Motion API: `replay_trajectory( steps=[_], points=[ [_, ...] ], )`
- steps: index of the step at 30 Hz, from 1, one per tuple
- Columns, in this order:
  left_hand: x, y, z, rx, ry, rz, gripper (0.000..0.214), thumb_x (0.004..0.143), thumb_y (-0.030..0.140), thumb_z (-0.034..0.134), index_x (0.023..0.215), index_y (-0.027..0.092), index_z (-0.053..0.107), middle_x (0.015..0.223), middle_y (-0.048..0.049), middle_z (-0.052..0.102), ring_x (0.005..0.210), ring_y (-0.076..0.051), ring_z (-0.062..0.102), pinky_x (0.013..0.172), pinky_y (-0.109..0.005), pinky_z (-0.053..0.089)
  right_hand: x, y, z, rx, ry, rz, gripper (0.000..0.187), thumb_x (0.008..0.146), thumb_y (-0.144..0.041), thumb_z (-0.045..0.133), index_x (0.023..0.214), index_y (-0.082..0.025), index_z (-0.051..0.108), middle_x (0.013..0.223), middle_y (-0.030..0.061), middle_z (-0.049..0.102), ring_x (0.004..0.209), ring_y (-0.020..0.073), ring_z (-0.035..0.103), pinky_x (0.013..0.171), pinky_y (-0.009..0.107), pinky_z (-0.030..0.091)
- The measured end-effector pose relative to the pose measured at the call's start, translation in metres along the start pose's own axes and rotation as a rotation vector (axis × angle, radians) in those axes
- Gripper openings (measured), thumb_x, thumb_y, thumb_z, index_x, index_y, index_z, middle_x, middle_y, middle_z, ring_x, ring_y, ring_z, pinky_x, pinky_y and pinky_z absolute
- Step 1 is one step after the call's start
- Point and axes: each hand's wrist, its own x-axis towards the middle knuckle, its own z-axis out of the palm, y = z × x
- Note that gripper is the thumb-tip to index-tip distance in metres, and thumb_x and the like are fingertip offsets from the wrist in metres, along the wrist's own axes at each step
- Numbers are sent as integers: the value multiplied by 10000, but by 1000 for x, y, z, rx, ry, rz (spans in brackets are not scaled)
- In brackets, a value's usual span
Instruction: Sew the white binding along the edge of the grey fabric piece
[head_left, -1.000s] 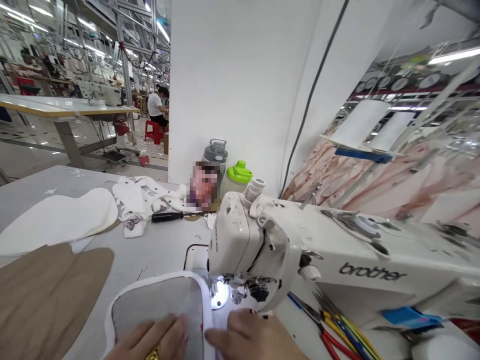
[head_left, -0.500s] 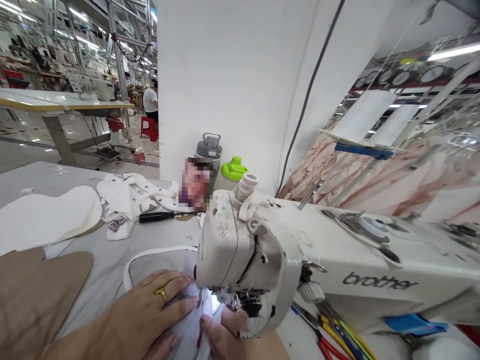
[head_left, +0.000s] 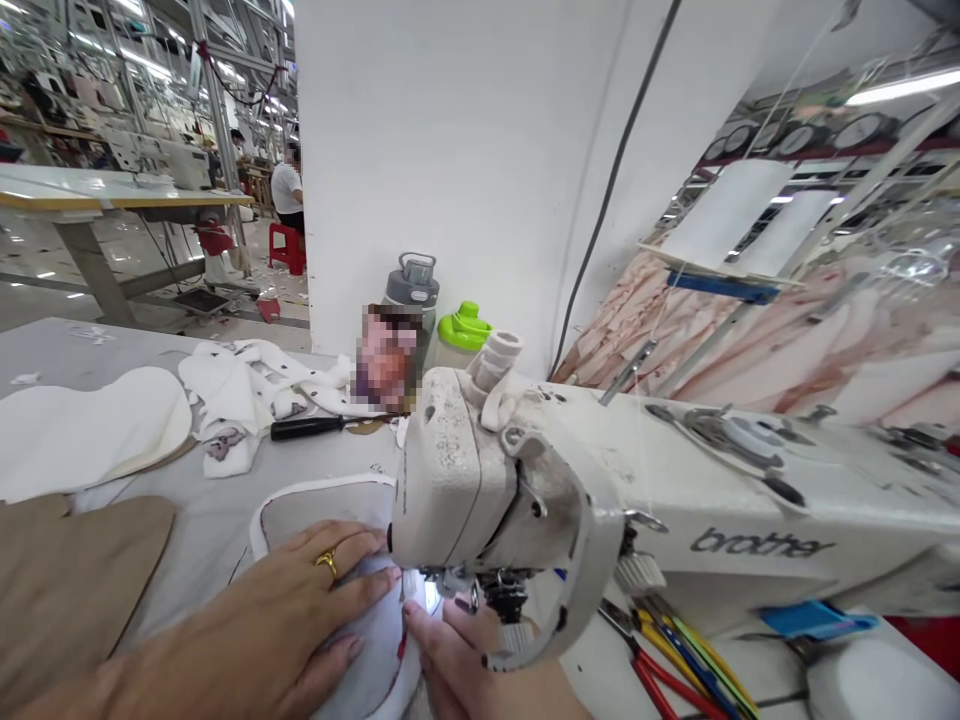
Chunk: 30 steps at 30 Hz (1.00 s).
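the grey cloth [head_left: 322, 507] lies on the table [head_left: 142, 345], its white edge running by the sewing machine [head_left: 450, 470]. the left hand [head_left: 315, 595] rests flat on the cloth, fingers a little spread, gripping nothing. the right hand [head_left: 461, 645] is just across that edge, thumb at it; the machine partly hides this hand, so i cannot tell whether it pinches the cloth. beyond lie white scraps [head_left: 225, 400] and a black-handled tool [head_left: 307, 428].
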Motion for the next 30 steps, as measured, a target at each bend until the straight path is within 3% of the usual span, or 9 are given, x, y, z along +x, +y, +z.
replay_trajectory(
  steps=[4,8,14,17,19,22,25,27,30],
  points=[
    [0,0,0,68,-91,28,494,877,286,599,1369,308,560,1284,-63,674,1141,-259,645,950,-373,546,17,-1,-23,218,15,10,262,975,-220,441,1095,-199,673,903,76,742,759,212,708,680,284,557],
    [5,5,-2,21,-99,-6,430,860,240,583,1286,277,628,1221,-95,687,1081,-276,653,913,-433,564,21,2,-39,548,-43,211,234,985,-217,463,1023,-251,691,961,22,747,861,168,710,790,243,546],
    [3,4,0,30,-62,-32,458,853,221,589,1301,312,612,1239,-65,695,1138,-256,639,979,-407,523,20,9,-26,664,91,413,275,941,-225,407,880,-229,674,818,51,721,727,223,691,661,312,574],
    [1,3,1,62,-51,-9,496,844,200,592,1330,299,584,1293,-71,668,1171,-266,623,1018,-437,495,22,11,-26,678,67,457,314,964,-252,382,843,-233,672,738,33,693,620,206,655,577,288,555],
    [1,3,2,72,-38,23,502,836,206,603,1330,289,583,1286,-72,673,1147,-260,634,1001,-425,505,22,10,-32,602,29,405,315,980,-275,394,921,-232,701,849,54,726,715,216,686,635,293,563],
    [3,4,2,93,3,42,490,824,210,614,1309,277,596,1256,-70,690,1119,-260,648,969,-415,522,20,5,-38,486,-43,155,271,991,-290,452,1077,-235,704,989,63,731,866,205,693,763,277,546],
    [8,4,0,39,15,47,411,832,185,604,1232,271,640,1217,-66,707,1086,-254,656,969,-415,519,19,-1,-31,348,-142,-10,219,956,-295,528,1057,-226,709,863,40,699,732,183,653,741,265,530],
    [10,3,-4,-59,-33,69,329,875,167,575,1163,296,668,1202,-35,714,1085,-228,654,996,-389,502,19,-4,-24,208,-176,-12,185,920,-294,559,997,-229,713,765,25,655,630,182,600,662,269,519],
    [12,2,-10,-166,-141,87,379,897,117,538,1161,358,667,1249,11,694,1142,-208,631,1003,-356,493,18,-7,-18,77,-172,-20,193,890,-284,568,1016,-235,706,710,18,617,562,186,555,568,270,488]
  ],
)
